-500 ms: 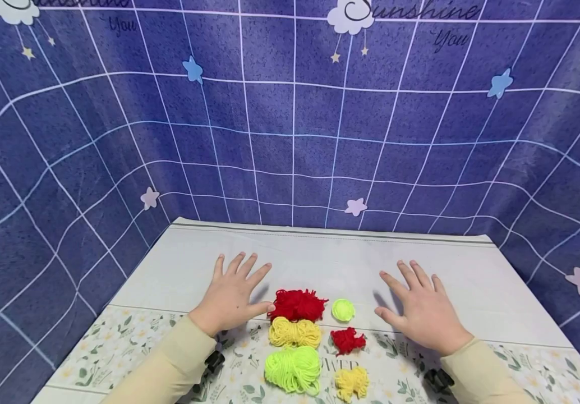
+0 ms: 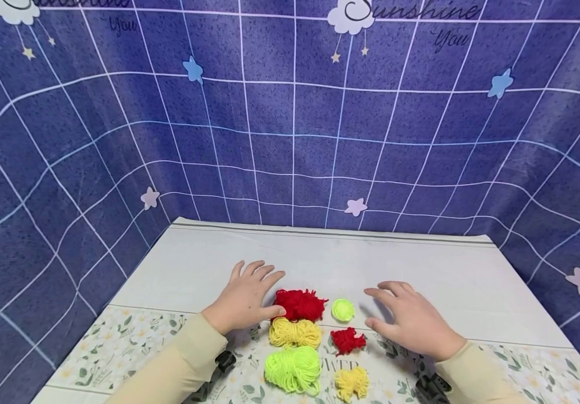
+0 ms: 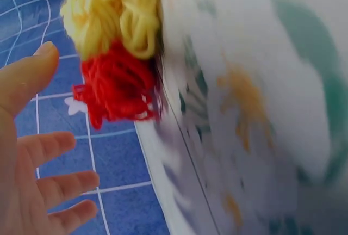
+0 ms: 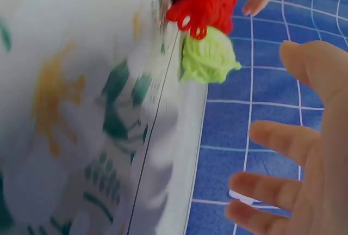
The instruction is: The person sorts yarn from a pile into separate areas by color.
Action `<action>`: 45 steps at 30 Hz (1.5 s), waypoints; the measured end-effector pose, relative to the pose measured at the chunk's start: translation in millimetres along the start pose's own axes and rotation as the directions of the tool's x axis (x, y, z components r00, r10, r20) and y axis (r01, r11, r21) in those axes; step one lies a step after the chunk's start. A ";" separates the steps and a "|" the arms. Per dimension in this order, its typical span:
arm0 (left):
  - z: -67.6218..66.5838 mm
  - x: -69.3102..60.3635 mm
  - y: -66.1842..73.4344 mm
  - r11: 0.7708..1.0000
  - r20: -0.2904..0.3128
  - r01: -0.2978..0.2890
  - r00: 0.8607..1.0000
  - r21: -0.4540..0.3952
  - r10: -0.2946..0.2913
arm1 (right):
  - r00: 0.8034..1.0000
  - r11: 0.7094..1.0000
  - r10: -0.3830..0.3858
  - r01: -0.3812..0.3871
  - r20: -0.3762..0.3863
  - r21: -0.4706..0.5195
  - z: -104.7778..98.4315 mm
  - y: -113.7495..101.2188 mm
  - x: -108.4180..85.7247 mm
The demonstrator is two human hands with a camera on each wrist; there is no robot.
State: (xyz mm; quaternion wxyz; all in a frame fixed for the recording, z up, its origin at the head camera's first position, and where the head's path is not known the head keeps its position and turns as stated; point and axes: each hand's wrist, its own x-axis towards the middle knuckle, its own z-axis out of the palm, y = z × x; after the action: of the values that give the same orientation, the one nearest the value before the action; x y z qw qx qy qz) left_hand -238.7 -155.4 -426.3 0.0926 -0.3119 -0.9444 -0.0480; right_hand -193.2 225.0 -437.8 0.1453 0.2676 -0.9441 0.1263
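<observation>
My left hand (image 2: pixel 243 302) hovers beside a large red yarn bundle (image 2: pixel 301 304), fingers spread and relaxed. Its thumb overlaps the bundle's edge in the head view, while the left wrist view shows a gap between them. Toward me lie a yellow yarn skein (image 2: pixel 295 334) and a bright green yarn skein (image 2: pixel 293 370). To their right is a column of smaller pieces: a round green yarn ball (image 2: pixel 343 310), a small red yarn bundle (image 2: pixel 348 341) and a small yellow yarn bundle (image 2: pixel 352 384). Right of these, my right hand (image 2: pixel 416 321) is held above the table with loosely bent fingers, holding nothing.
The table (image 2: pixel 209 241) has a white cloth with a floral band (image 2: pixel 118 342) along the near part. A blue gridded curtain (image 2: pixel 290 151) with stars stands around its back and sides. A dark wrist device (image 2: pixel 432 388) is strapped under each sleeve.
Both hands have moved inward toward the yarn. The left came right and slightly down; the right came left and down, its fingers more bent. All the yarn stays in place.
</observation>
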 end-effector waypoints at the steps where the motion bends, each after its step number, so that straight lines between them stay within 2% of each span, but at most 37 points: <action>1: 0.9 1.1 1.5 1.000 0.013 -0.004 1.000 -0.011 0.004 | 1.000 1.000 -0.016 0.016 0.014 0.019 0.5 -1.5 -0.1; 9: 9.2 11.9 10.2 0.998 0.077 -0.028 0.996 -0.055 0.032 | 0.979 0.971 -0.177 0.156 0.103 0.180 8.4 -10.1 -1.8; 16: 13.6 16.2 11.4 0.992 0.116 -0.040 0.992 -0.119 0.054 | 0.966 0.947 -0.215 0.170 0.143 0.273 13.6 -16.9 0.5; 25: 17.1 21.9 11.5 0.991 0.167 -0.023 0.985 -0.132 0.045 | 0.952 0.923 -0.231 0.148 0.203 0.356 16.6 -25.7 2.5; 35: 19.5 25.6 12.2 0.992 0.194 0.005 0.981 -0.129 0.020 | 0.939 0.927 -0.239 0.145 0.248 0.345 19.9 -30.1 5.1; 45: 22.2 27.4 12.5 0.993 0.200 0.002 0.980 -0.117 0.021 | 0.935 0.942 -0.232 0.147 0.267 0.303 26.1 -30.4 6.8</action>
State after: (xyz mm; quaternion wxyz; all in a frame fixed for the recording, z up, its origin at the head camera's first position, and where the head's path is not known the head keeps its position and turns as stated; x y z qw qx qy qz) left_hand -256.0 -126.2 -442.0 -0.0213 -0.3246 -0.9430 -0.0709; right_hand -187.7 188.5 -454.8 -0.0266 0.3918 -0.8975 0.2010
